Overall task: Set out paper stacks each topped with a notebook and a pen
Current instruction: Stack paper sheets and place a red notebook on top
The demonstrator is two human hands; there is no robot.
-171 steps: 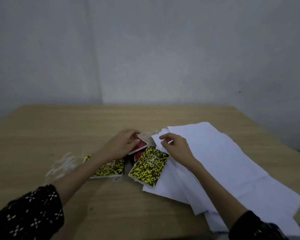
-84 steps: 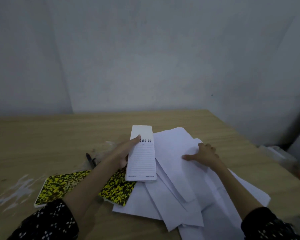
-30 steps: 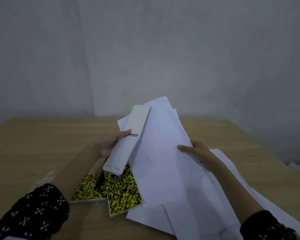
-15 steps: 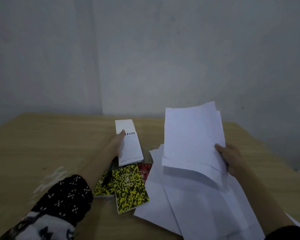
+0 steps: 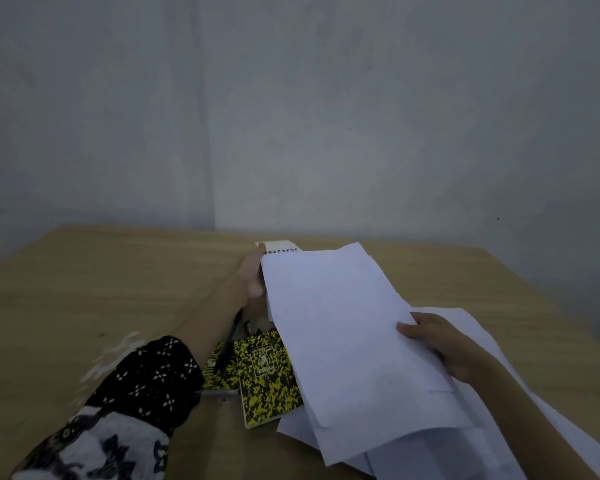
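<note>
The right hand pinches a bunch of white paper sheets by the edge and the left hand holds the spiral notepad at the far side, so lay the sheets flat on the table, then set the notepad on top.

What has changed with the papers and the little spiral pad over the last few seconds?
The right hand gathered sheets off the loose pile and now holds that paper stack over the spiral pad, which the left hand picked up and moved farther away. The yellow notebooks stayed on the table.
</note>
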